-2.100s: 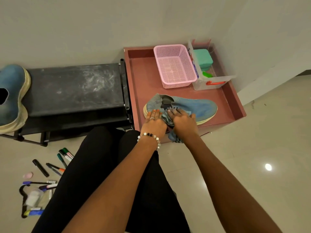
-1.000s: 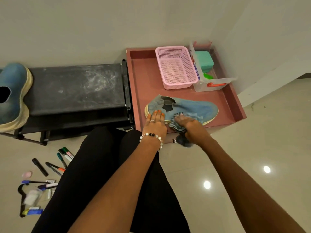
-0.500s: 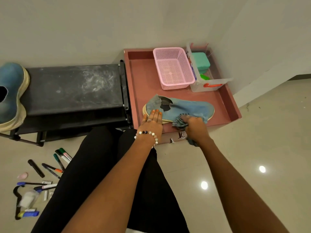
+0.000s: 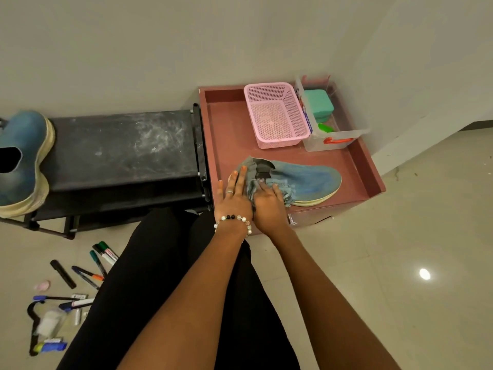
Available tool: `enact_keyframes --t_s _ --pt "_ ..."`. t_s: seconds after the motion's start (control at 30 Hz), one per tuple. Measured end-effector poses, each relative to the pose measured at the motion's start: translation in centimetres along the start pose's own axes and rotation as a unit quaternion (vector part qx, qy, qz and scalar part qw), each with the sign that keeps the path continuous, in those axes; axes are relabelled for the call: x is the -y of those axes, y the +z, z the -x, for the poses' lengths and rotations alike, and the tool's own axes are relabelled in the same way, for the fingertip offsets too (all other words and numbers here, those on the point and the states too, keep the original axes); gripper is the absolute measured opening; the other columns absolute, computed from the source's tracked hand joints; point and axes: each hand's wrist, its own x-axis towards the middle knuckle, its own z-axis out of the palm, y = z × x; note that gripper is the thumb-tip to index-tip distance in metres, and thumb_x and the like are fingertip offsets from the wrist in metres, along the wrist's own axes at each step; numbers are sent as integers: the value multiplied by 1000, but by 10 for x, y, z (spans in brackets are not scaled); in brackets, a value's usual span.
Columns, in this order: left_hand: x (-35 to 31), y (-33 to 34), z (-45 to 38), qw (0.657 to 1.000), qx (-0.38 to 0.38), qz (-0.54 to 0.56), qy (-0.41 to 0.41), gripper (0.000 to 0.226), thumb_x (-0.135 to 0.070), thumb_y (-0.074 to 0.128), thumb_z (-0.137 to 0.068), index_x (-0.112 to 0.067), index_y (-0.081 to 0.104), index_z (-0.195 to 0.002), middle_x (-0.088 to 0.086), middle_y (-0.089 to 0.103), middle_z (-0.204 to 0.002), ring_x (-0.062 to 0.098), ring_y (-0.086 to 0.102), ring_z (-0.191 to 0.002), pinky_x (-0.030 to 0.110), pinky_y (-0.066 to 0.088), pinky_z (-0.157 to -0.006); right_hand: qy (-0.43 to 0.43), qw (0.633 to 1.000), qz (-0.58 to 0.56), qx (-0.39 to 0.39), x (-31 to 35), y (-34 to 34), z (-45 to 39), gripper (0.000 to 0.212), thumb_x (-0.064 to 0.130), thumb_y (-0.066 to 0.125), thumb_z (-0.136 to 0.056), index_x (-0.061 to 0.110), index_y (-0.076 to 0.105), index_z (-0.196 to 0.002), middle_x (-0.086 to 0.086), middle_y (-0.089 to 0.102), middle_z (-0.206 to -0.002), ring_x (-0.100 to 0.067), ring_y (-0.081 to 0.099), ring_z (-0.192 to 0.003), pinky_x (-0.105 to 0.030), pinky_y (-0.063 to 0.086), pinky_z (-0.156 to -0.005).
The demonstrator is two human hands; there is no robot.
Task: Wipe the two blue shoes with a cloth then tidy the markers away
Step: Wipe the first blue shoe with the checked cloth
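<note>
Mid-wipe on shoe 1. Blue shoe lies on its side in the red tray, toe pointing right, heel end to the left. Left hand lies flat on the heel end, fingers straight & spread, steadying it, not gripping. Right hand presses the cloth against the shoe's near side, just beside the left hand; fingers look bent over the bunched fabric, so it prob has hold of the cloth, tho the underside of the hand is hidden.

Progress, my read: early. Wipe seems to be at heel/mid section; can't tell how much of this shoe is already clean, no visible diff in the surface.

Second blue shoe sits on the black bench at far left, well apart from both hands, nothing near it, so likely not yet wiped or can't tell.

Markers scattered loose on the floor at lower left, w/ some small bits beside them, so tidy step not started. Pink basket & clear box stand at the tray's back, poss. where markers go, not sure.

Left: finish shoe 1, do shoe 2, collect markers.
</note>
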Motion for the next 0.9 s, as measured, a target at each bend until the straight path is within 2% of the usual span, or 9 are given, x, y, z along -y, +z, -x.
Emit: enact_keyframes --t_s 0.03,0.13,0.27,0.37,0.47,0.57,0.63,0.77,0.9 --pt "-1 2 0 1000 8 -25 -7 70 -17 36 -100 -15 -10 -152 2 -39 -150 21 -28 -142 49 -12 -114 -2 1000 15 15 -4 -1 0 60 11 52 -86 10 35 -143 -7 40 -147 -19 29 -139 -38 7 -116" --pt "-4 4 -1 998 21 -49 -21 79 -20 40 -98 -18 -21 -149 2 -43 -147 21 -29 -141 48 -13 -115 -3 997 75 28 -13 -8 3 57 15 53 -89 13 35 -143 -5 41 -146 -20 34 -136 -38 11 -115" --pt "-5 6 -4 997 26 -65 -31 76 -23 38 -99 -15 -18 -150 3 -44 -147 21 -29 -141 47 -13 -114 13 989 134 67 -2 -12 -8 56 15 47 -91 7 30 -144 -11 38 -146 -25 31 -136 -44 12 -115" --pt "-3 2 -4 996 59 -66 -24 75 -25 36 -101 -13 -20 -149 3 -44 -146 22 -31 -140 49 -12 -116 23 985 147 90 6 -19 -30 51 16 43 -91 3 33 -140 -15 38 -144 -28 29 -136 -44 20 -112" --pt "-3 2 -3 996 61 -64 -17 77 -22 38 -100 -14 -22 -148 4 -44 -146 23 -31 -140 49 -11 -116 12 987 123 107 6 -31 -24 49 12 44 -90 2 37 -137 -16 41 -142 -30 37 -129 -39 30 -105" --pt "-4 8 -7 998 47 -46 -23 79 -21 41 -98 -18 -20 -149 2 -46 -145 22 -30 -141 47 -12 -115 16 992 99 82 3 -37 2 41 8 44 -89 5 44 -130 -16 50 -132 -31 49 -116 -35 38 -95" --pt "-4 8 -7 998 48 -42 -23 81 -22 42 -97 -17 -19 -149 2 -46 -145 22 -30 -141 46 -11 -116 19 991 106 75 4 -36 6 45 8 44 -89 5 41 -133 -16 47 -136 -31 48 -117 -36 37 -96" --pt "-3 6 -7 998 57 -39 -14 78 -19 40 -98 -16 -19 -149 2 -45 -146 22 -31 -140 47 -9 -118 27 989 84 116 9 -36 -16 43 7 42 -89 1 42 -131 -19 47 -134 -34 41 -124 -41 32 -103" --pt "-2 4 -6 997 67 -40 -13 82 -18 44 -97 -17 -19 -150 3 -46 -144 23 -32 -140 49 -9 -117 21 990 51 131 9 -42 -16 43 4 43 -88 1 43 -131 -20 47 -135 -34 40 -125 -40 34 -101"
